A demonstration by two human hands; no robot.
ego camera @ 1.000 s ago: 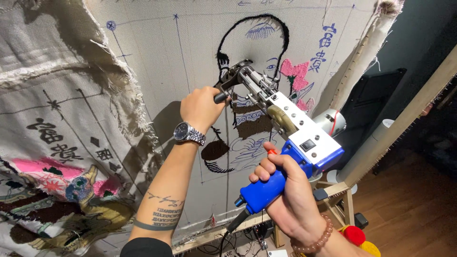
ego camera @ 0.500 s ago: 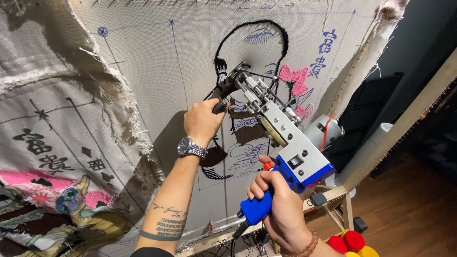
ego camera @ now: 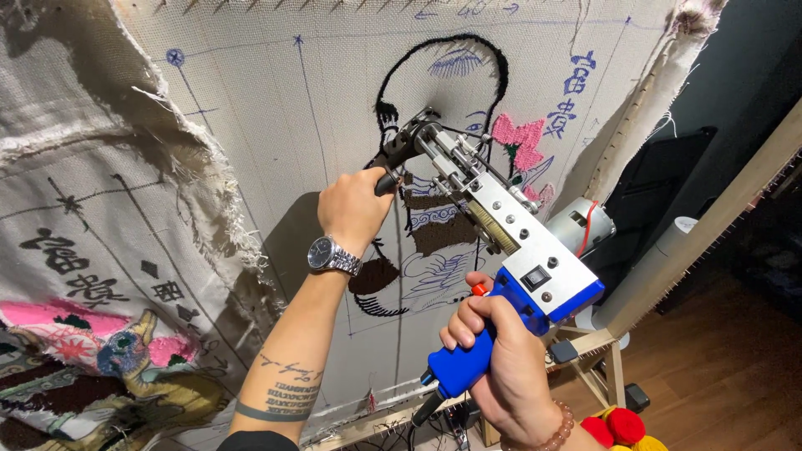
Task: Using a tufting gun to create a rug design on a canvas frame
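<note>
Both hands grip tufting gun (ego camera: 510, 230) pressed against stretched cloth (ego camera: 276, 125).

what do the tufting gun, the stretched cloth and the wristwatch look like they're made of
Tufting gun: bare silvery metal body, bright and screwed together, with a glossy blue grip, probably plastic, in the right hand. Cloth: off-white woven fabric, with visible weave and frayed edges. Wristwatch on the left hand: shiny linked band, likely steel.

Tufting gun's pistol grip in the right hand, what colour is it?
Bright blue plastic pistol grip, seen in the head view, the only view.
</note>
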